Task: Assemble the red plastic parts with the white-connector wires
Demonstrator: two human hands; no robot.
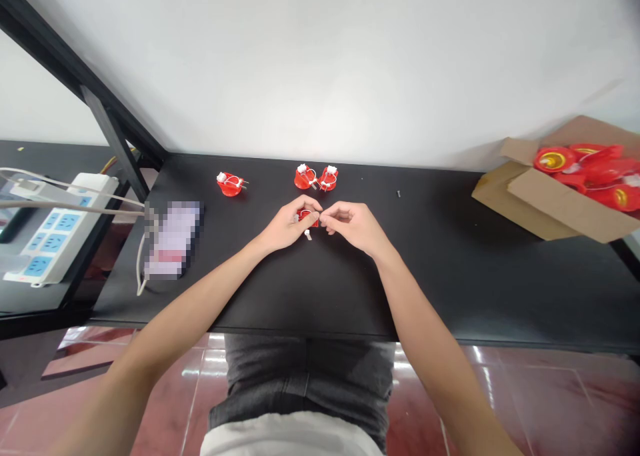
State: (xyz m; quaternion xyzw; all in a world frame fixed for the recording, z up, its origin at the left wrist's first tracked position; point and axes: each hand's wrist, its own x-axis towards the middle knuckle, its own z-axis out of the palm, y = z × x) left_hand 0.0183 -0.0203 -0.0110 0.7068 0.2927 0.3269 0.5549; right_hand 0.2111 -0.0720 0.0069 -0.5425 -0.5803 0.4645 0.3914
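Both hands are in at the middle of the table, fingertips nearly meeting. The left hand (289, 227) is curled in tight, thumb and forefinger pinched on a small red part (305, 215) that sits just off the black table (450, 276), and a white tab (308, 235) pokes out below those fingers. The right hand (354, 227) comes in from the other side, its fingers folded and its tips pressed to the right edge of that same small red part, so both hands close on it from either side. Most of the piece is hidden behind the fingers, and how the white tab joins it can't be made out. Just beyond the hands, toward the wall, two more red parts with white fittings stand side by side, the left one of the pair (305, 177) and the right one of the pair (329, 177), close enough to look as if they touch. Further left there's a lone red part (230, 184), well apart from the pair. A tiny dark speck (399, 193) lies off to the right on the tabletop. At the right end, an open cardboard box (545, 206) holds a heap of red and yellow pieces. At the left, a blurred-out patch (173, 239) sits on the table with a white cable (141, 269) beside it, and a white power strip (55, 233) rests on the neighbouring surface.
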